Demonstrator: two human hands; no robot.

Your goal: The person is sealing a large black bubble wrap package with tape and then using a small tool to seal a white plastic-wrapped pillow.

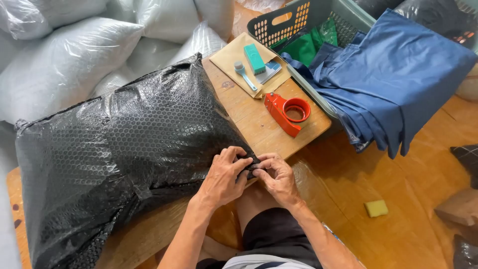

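Pinching the near right corner of the black bubble-wrap parcel, my left hand and right hand meet with fingers closed on the wrap; the parcel lies across the low wooden table, filling its left side. Farther right I see an orange tape dispenser; beyond it, a grey basket holds blue cloth.

parcel on table, tape dispenser right, basket behind

Bare tabletop — flanked by black parcel, tape dispenser.
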